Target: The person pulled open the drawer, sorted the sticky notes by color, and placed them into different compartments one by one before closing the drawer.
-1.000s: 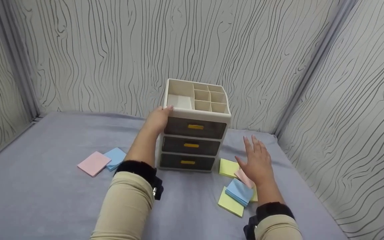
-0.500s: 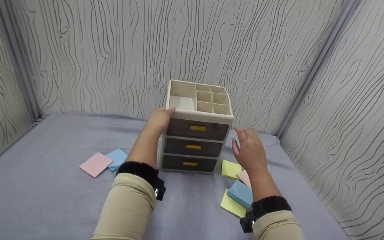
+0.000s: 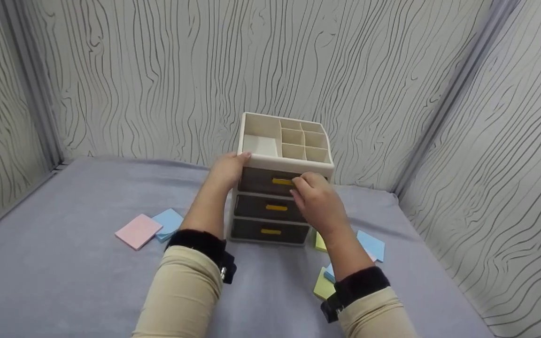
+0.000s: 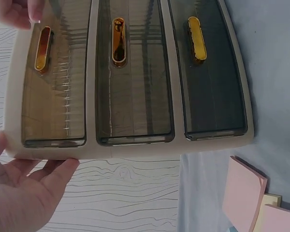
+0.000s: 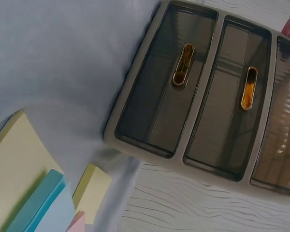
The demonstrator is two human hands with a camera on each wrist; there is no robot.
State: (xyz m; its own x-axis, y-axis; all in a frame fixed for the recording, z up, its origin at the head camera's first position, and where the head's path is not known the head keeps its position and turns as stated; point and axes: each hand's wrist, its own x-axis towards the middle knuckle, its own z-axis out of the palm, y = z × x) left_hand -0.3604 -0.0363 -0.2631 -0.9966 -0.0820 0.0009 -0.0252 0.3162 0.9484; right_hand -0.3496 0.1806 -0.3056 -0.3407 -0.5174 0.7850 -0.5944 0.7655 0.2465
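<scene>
While your left hand [image 3: 227,172] holds the three-drawer desktop organizer [image 3: 289,165] by its upper left side, upright on the cloth-covered counter [image 3: 87,281], the head view sets your right hand [image 3: 320,202], narrow and bent, at the top drawer's yellow handle [image 3: 282,181] (I cannot tell whether it grips). A pink sticky-note pad [image 3: 139,231] lies to your left. From your left wrist, fingers [image 4: 63,171] touch the organizer's side. From your right wrist, yellow pads [image 5: 19,154] and a blue pad [image 5: 46,203] lie near it.

Between the forearms [image 3: 207,206], the cloth [image 3: 270,286] leaves passage to the lower drawers [image 3: 251,227] of the drawer organizer [image 3: 288,164]; the right hand [image 3: 317,202] blocks the top drawer's [image 3: 258,179] right end.
</scene>
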